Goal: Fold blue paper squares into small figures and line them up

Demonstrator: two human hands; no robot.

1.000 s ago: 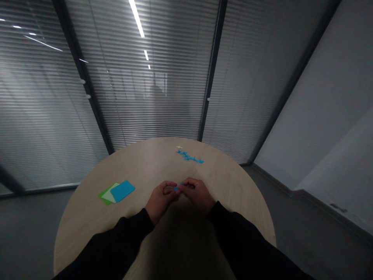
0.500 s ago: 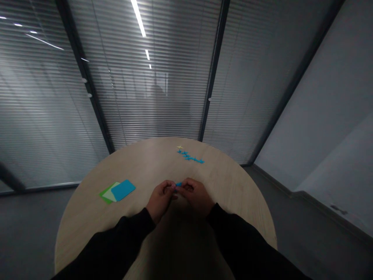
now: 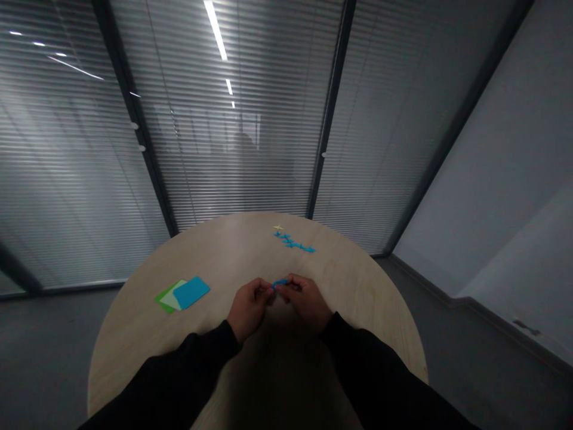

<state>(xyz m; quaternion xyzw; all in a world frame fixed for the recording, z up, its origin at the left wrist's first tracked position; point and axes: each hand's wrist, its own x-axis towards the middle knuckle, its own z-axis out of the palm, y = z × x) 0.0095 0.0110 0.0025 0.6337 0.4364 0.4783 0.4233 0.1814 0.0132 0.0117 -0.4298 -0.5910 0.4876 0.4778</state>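
Observation:
Between my two hands, above the near middle of the table, is a small piece of folded blue paper (image 3: 280, 282). My left hand (image 3: 249, 307) pinches its left end between thumb and fingers. On the other side, my right hand (image 3: 310, 303) grips the right end with its fingertips. The fingers hide part of the paper, so its full shape cannot be made out. Farther back lies a line of several small pointed blue folded pieces (image 3: 308, 249), with a small yellow piece (image 3: 278, 227) at its far end.
Left of my hands, a blue sheet (image 3: 191, 292) overlaps a pale green sheet (image 3: 171, 298) and a brighter green sheet (image 3: 162, 302). The round wooden table (image 3: 224, 245) has its far edge close to glass panels with blinds (image 3: 242, 179). A white wall (image 3: 492, 179) stands at right.
My hands have drawn slightly apart, and more of the blue paper shows between the fingertips. The whole view has shifted a little; the sheets and small pieces lie as before.

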